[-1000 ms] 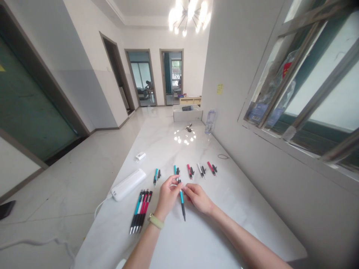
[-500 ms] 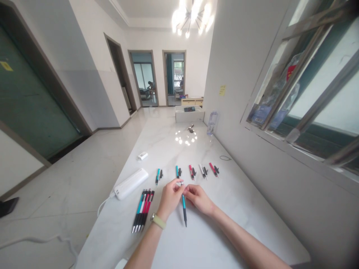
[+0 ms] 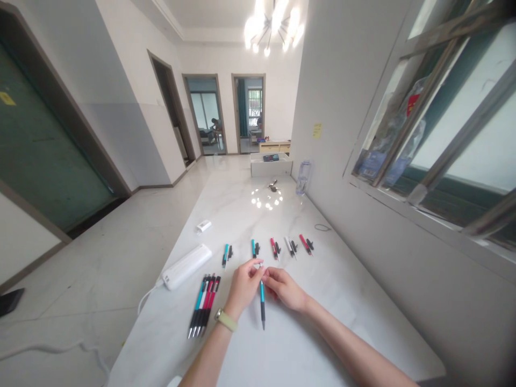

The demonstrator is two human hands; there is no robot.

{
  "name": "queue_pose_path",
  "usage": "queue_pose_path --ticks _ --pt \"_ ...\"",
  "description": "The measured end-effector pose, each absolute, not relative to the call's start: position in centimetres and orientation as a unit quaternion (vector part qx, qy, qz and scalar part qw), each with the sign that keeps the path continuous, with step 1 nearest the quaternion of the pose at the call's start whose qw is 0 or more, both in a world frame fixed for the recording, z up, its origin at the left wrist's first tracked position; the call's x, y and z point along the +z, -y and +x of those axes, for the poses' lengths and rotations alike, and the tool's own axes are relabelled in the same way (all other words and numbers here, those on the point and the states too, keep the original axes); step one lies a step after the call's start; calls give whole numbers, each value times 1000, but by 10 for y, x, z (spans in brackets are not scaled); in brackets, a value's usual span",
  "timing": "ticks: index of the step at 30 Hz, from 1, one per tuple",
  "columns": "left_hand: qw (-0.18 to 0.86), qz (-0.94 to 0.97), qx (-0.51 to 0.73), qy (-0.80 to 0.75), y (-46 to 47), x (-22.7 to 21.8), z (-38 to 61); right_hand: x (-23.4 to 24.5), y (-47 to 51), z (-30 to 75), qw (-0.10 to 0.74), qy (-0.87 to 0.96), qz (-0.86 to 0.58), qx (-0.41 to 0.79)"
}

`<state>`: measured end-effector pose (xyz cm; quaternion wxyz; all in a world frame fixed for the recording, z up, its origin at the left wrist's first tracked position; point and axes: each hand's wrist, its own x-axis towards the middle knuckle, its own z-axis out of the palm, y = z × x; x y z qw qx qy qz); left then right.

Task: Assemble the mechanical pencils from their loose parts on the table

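Blue shows on the pen (image 3: 263, 301) my left hand (image 3: 244, 285) pinches near its top, between my hands over the table (image 3: 306, 349), tip toward me. My right hand's (image 3: 287, 288) fingertips meet beside it, bent narrow; I can't tell whether they grip. It should be light and stiff, slick on the barrel; the dark lower grip seems the surest hold. Farther out lie four pens (image 3: 204, 306). Compared with a second ago, the pen points straighter toward me.
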<state>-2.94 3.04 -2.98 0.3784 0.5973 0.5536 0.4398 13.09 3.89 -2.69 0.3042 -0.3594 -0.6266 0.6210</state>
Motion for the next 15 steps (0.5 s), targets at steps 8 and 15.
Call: queue_pose_path --ticks 8,15 --pt "375 590 454 -553 -29 -27 -28 -23 -38 129 322 618 -368 616" --pt "436 567 467 -520 -29 -30 -24 -28 -49 133 405 575 -414 578"
